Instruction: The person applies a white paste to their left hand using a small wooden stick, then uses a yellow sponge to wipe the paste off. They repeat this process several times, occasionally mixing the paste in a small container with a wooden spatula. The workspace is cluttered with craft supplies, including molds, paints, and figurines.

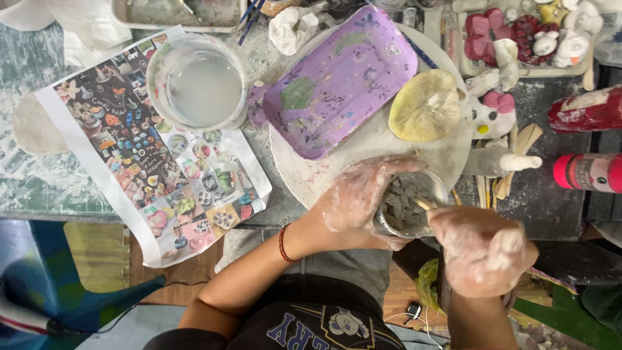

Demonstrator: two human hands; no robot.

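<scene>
My left hand (359,194), smeared with grey clay, wraps around a small metal cup (409,205) full of wet grey clay at the table's near edge. My right hand (483,249), also coated in clay, is closed around a thin wooden stick (424,205) whose tip sits in the cup's clay. The cup rests on the near rim of a round white turntable (447,159). A red bead bracelet (282,244) circles my left wrist.
On the turntable lie a purple paint-stained tray (340,81) and a yellow sponge (425,107). A bowl of cloudy water (197,84) stands on a printed photo sheet (142,168) at left. Painted clay figures in a tray (528,35), wooden tools (518,146) and red bottles (586,172) crowd the right.
</scene>
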